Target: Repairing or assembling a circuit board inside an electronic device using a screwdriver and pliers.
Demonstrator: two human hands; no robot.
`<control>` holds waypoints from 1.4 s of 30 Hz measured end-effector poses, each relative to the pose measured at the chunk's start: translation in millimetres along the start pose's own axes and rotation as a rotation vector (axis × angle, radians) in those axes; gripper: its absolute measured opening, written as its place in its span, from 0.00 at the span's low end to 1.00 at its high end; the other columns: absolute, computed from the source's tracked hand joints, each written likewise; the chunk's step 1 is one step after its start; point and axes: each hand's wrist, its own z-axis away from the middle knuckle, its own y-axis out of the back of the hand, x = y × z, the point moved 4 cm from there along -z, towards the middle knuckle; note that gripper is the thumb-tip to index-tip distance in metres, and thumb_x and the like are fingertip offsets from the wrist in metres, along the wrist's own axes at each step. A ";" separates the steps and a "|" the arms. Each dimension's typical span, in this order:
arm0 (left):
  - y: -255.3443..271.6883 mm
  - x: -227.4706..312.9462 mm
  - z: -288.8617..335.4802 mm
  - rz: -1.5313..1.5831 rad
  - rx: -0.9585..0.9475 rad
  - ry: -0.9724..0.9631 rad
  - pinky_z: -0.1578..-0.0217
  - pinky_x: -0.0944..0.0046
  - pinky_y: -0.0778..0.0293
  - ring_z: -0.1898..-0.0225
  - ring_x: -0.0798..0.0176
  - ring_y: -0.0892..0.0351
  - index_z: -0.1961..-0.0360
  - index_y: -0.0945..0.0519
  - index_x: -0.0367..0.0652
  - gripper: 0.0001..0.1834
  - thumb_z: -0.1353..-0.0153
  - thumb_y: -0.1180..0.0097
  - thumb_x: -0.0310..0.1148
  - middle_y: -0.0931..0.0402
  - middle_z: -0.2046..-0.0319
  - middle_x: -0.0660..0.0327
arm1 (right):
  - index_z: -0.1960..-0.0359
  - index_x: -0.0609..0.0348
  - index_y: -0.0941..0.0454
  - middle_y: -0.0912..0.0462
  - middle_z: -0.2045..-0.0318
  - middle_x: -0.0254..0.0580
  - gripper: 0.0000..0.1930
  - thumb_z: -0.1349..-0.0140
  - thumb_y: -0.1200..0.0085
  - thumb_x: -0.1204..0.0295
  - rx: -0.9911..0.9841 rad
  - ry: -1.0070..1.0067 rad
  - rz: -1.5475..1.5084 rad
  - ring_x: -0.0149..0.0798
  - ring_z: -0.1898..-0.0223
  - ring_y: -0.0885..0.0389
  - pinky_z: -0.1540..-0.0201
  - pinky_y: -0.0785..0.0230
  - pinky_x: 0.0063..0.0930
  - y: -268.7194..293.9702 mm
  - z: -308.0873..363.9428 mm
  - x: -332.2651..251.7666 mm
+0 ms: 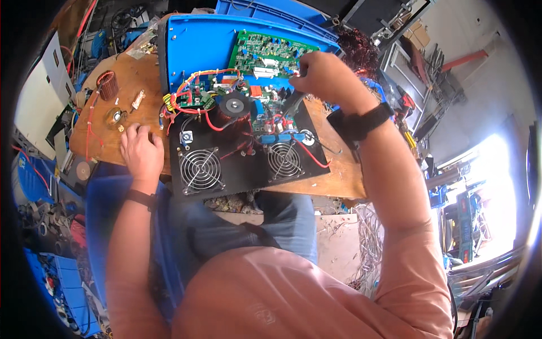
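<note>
A black panel (248,172) with two round metal fan grilles (200,170) lies on the wooden table, joined to an upright blue panel (197,48) behind it. A green circuit board (265,51) stands against the blue panel. My right hand (330,79) is closed at the right end of that board, over a dark grey part (292,103); what its fingers grip is hidden. Wires in red, yellow and orange loop around a copper-wound toroid coil (232,110) in the middle. My left hand (142,151) rests on the table left of the black panel, fingers apart and holding nothing.
Another copper coil (107,85) stands on the wooden table (127,70) at the far left, near a small clear bag (138,100) and a red wire. A blue crate (68,288) of parts stands lower left. Piled copper wire (358,51) lies behind my right hand.
</note>
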 end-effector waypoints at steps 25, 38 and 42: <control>21.9 236.3 -77.9 0.782 -1.017 -0.278 0.61 0.63 0.26 0.65 0.64 0.19 0.56 0.19 0.36 0.21 0.52 0.34 0.35 0.18 0.65 0.54 | 0.70 0.60 0.17 0.16 0.68 0.52 0.07 0.49 0.45 0.72 0.007 0.084 -0.106 0.48 0.64 0.15 0.61 0.22 0.36 7.1 22.2 0.1; 1.0 248.4 -75.0 0.848 -0.879 -0.221 0.68 0.66 0.28 0.71 0.73 0.24 0.72 0.17 0.36 0.15 0.53 0.30 0.38 0.18 0.75 0.62 | 0.74 0.61 0.17 0.17 0.73 0.52 0.10 0.49 0.49 0.70 0.062 0.340 -0.156 0.50 0.66 0.16 0.61 0.23 0.40 3.4 14.9 7.4; 6.8 250.8 -68.7 1.003 -0.809 -0.115 0.68 0.67 0.27 0.71 0.74 0.24 0.72 0.18 0.35 0.13 0.53 0.30 0.33 0.18 0.75 0.61 | 0.73 0.62 0.16 0.17 0.70 0.55 0.12 0.49 0.49 0.68 0.068 0.412 -0.143 0.52 0.65 0.17 0.61 0.24 0.41 1.6 2.5 5.3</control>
